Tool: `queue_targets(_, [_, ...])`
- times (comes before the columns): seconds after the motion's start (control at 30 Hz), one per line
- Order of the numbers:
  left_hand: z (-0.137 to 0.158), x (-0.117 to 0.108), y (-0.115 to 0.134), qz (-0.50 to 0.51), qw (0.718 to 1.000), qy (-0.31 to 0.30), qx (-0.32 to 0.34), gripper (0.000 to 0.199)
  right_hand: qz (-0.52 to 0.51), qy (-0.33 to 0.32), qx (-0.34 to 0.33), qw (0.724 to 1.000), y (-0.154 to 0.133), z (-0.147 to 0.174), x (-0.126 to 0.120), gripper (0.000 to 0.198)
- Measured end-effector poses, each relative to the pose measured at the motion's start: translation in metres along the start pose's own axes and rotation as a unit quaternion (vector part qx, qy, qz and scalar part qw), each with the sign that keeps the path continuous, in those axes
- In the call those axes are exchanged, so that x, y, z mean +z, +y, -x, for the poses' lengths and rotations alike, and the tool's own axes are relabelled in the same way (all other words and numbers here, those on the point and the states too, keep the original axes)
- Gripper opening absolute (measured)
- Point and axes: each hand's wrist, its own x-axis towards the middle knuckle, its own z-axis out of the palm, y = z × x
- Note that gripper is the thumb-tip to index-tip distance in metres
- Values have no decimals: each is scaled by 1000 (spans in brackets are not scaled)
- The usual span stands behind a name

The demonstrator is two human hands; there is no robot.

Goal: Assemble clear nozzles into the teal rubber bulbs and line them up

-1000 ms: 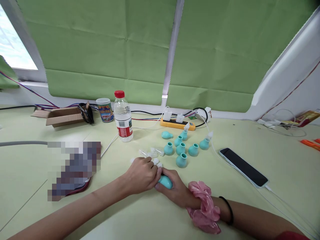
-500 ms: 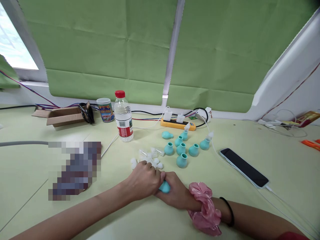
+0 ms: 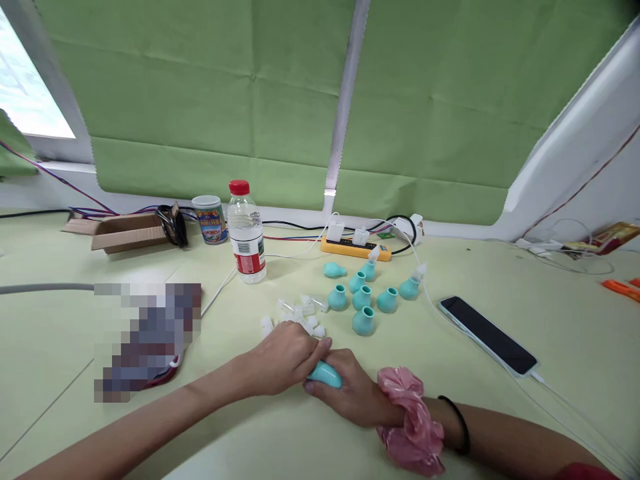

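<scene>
A teal rubber squeeze bulb (image 3: 326, 375) is gripped in my right hand (image 3: 350, 390), its rounded side showing between the fingers and thumb. My left hand (image 3: 287, 360) is closed and meets the right at the bulb's other end; whatever lies inside its fingers is hidden. Just beyond my left knuckles is a loose pile of clear and whitish plastic tips (image 3: 305, 308), partly covered by that hand. Farther out stand several open-necked teal bulbs (image 3: 363, 321). Two bulbs, one of them at the right (image 3: 410, 287), have whitish tips in their necks. Another bulb (image 3: 334, 269) lies on its side.
A red-capped water bottle (image 3: 247, 233) and a can (image 3: 210, 220) stand at the back left, beside an open cardboard box (image 3: 130, 233). An orange power strip (image 3: 355, 248) lies behind the bulbs. A charging phone (image 3: 490, 333) is at right, a blurred-out object (image 3: 150, 347) at left.
My hands have shifted slightly, and the right has turned a little and lowered. More of the teal bulb shows between them now. The left thumb is more extended.
</scene>
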Motion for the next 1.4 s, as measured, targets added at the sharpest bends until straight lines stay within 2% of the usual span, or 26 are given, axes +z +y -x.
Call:
queue_targets(0.1, [0,-2,1,99,995,0,-28,47,-7,14,-10,1000,0,1,0,17])
queue_targets(0.17, [-1,-2,-1,193,980,4,-55,47,-10,20,-32,999,-1,1,0,18])
queue_targets(0.23, [-2,-3,-4,312,945,-6,-101,48,-8,9,-72,997,-4,1,-2,16])
queue_targets(0.3, [-3,-6,-8,385,911,4,-151,49,-13,14,-81,997,-6,0,-5,14])
queue_targets(0.33, [-3,-6,-11,378,910,25,-171,49,-20,26,-70,997,-6,-1,-7,15])
queue_targets(0.37, [-3,-7,-13,335,923,51,-182,48,-28,42,-52,997,-6,-2,-9,16])
queue_targets(0.47, [-5,-4,-20,81,977,90,-175,43,-40,52,-40,997,-5,-5,-13,20])
queue_targets(0.53, [-6,2,-26,-63,981,74,-171,37,-30,46,-53,997,-3,-5,-15,19])
queue_targets(0.6, [-8,10,-33,-127,973,62,-183,30,-4,48,-61,997,-2,-6,-15,16])
queue_targets(0.67, [-9,16,-39,-137,970,66,-189,25,29,63,-75,995,-2,-7,-16,12])
queue_targets(0.8, [-8,19,-47,-97,978,82,-164,27,108,121,-143,976,-4,-17,-26,11])
queue_targets(0.9, [-7,15,-46,-84,984,76,-136,28,201,141,-133,960,-4,-27,-39,9])
queue_targets(1.07, [-4,5,-39,-96,985,74,-123,33,305,104,-44,946,14,-38,-51,17])
queue_targets(1.13, [-3,4,-37,-108,987,48,-113,32,312,78,-22,947,22,-40,-55,20])
queue_targets(1.27, [-1,5,-37,-139,985,-13,-105,29,325,57,-43,943,21,-42,-70,16])
queue_targets(1.4, [1,8,-35,-162,982,-2,-93,32,334,61,-60,939,13,-43,-80,7])
